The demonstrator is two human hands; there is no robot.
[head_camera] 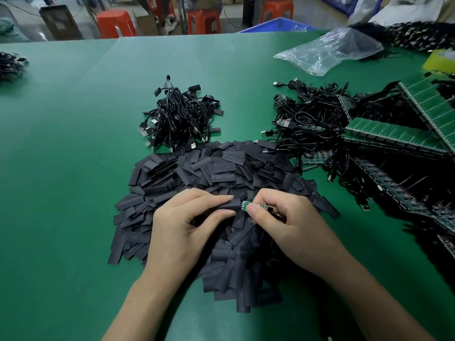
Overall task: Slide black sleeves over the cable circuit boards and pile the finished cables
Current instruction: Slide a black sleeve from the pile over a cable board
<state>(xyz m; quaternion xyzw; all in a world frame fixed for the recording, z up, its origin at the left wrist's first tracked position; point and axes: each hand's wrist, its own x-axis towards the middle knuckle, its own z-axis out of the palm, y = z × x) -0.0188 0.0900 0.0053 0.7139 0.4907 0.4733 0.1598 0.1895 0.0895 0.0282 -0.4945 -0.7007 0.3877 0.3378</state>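
Note:
My left hand [189, 225] pinches a black sleeve [230, 205] between thumb and fingers, its open end facing right. My right hand [285, 222] pinches a small green circuit board [246, 206], whose tip sits right at the sleeve's mouth. Both hands hover over a wide heap of loose black sleeves [221, 183] on the green table [73, 168]. Behind the heap lies a pile of black cables with sleeves on them [179, 116]. To the right is a tangle of cables with bare boards [310, 119].
Green panels of circuit boards [398, 134] spread across the right side. A clear plastic bag [330, 50] lies at the back right, with a yellow tape roll [440, 61] beyond it. Another small cable bundle [9, 65] sits far left. Orange stools [115, 23] stand past the table.

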